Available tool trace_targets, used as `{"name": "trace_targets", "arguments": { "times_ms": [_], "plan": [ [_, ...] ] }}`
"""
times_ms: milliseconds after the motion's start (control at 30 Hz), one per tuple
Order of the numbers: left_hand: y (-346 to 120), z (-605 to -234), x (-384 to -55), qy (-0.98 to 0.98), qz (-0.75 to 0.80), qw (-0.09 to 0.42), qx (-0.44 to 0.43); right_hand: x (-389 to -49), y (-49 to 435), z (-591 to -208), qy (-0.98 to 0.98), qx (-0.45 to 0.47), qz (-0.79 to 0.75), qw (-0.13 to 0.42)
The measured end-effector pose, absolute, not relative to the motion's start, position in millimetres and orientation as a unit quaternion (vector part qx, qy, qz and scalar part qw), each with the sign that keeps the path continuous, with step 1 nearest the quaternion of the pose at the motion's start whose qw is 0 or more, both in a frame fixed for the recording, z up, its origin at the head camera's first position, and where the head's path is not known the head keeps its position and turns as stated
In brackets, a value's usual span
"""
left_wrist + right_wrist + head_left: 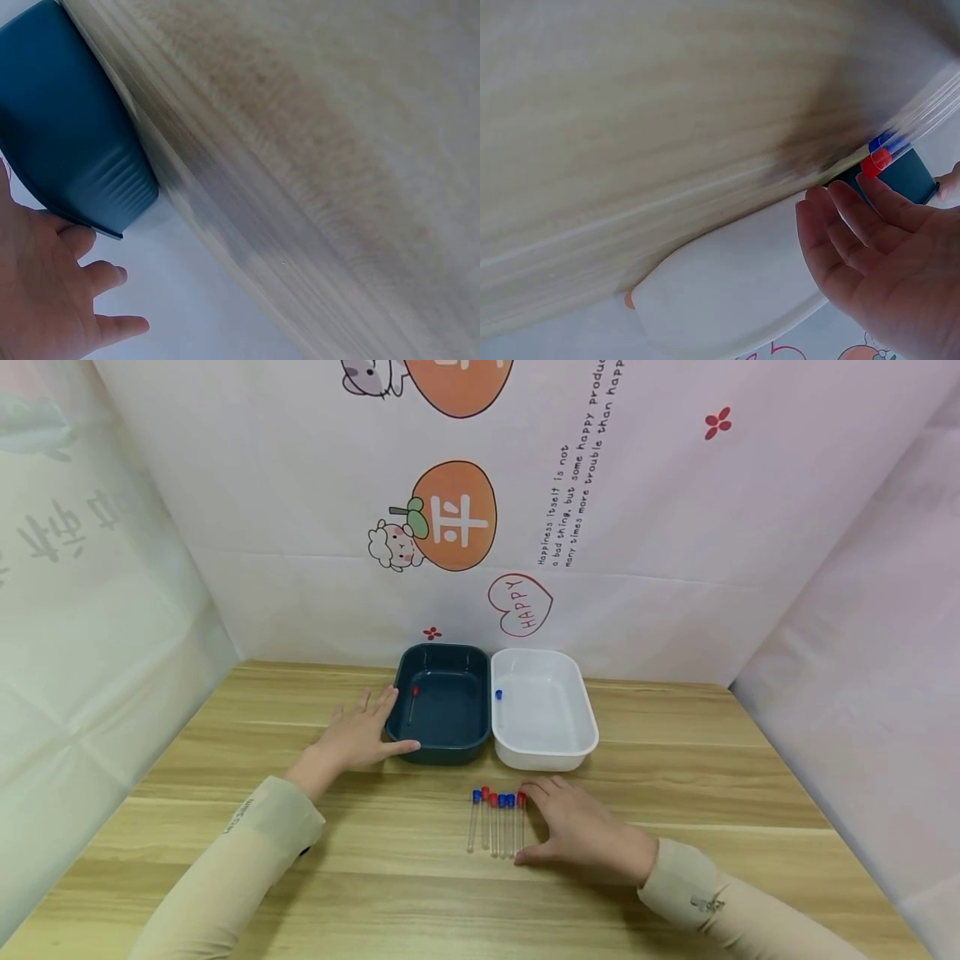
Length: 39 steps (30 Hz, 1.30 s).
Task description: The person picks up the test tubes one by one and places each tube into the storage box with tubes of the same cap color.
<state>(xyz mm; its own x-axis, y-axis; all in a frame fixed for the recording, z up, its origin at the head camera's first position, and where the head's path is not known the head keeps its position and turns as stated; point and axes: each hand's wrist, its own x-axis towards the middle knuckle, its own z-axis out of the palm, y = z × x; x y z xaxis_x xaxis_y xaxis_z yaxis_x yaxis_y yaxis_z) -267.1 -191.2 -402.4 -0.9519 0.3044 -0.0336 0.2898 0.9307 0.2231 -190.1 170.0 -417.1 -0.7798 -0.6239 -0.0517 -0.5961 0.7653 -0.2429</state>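
A row of several clear test tubes (494,831) with red and blue caps lies on the table, capped ends toward the trays. My right hand (577,827) is at the row's right end, its fingers by the red cap (521,798) of the outermost tube and its thumb near that tube's bottom. In the right wrist view, a fingertip is at a red cap (876,162), with the fingers loosely bent. My left hand (358,735) rests on the left rim of the dark teal tray (442,753), fingers spread and thumb along the front corner.
Inside the teal tray lies one red-capped tube (413,706). To its right, against it, stands the white tray (545,758), holding a blue-capped tube (498,695). A printed cloth (637,610) hangs behind the wooden table (697,760).
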Motion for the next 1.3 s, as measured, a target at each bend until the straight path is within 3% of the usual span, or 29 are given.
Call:
{"name": "trace_targets", "arguments": {
  "times_ms": [1300],
  "plan": [
    [-191, -398, -265, 0.981, 0.119, 0.046, 0.148, -200, 155, -358, 0.926, -0.366, -0.093, -0.022]
  ]
}}
